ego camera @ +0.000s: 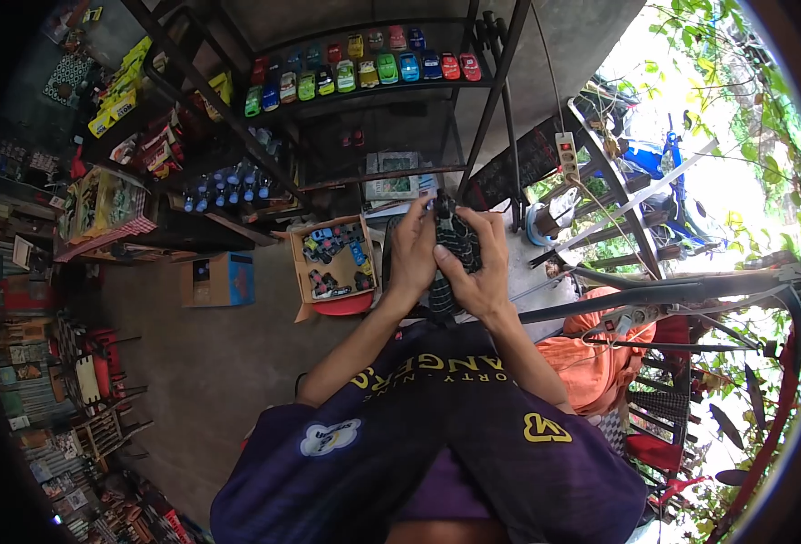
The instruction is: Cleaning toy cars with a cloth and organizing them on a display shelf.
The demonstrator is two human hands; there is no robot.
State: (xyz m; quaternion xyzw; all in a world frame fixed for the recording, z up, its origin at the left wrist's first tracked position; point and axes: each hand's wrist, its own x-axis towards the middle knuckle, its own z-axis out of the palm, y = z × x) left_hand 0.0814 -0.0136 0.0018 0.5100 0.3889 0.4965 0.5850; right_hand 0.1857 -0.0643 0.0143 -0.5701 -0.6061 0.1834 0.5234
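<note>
Before my chest I hold a dark toy figure (460, 239) that looks like an animal, its body crossed by pale lines. My left hand (411, 255) lies along its left side, with the fingers up near its narrow top end. From the right, my right hand (482, 268) wraps around the body and presses its thumb on the middle. The figure's lower part (441, 296) shows between my wrists, while my fingers and palms hide its sides. Just left of my hands, an open cardboard box (303, 270) holds several small toy cars (329, 243).
Ahead stands a dark metal rack (373, 92) with rows of toy cars (387, 66). Bottles (234, 183) and snack packets (118, 102) fill shelves on the left. A second cardboard box (203, 282) sits on the floor. A power strip (566, 156) hangs at the right near orange cloth (594, 364).
</note>
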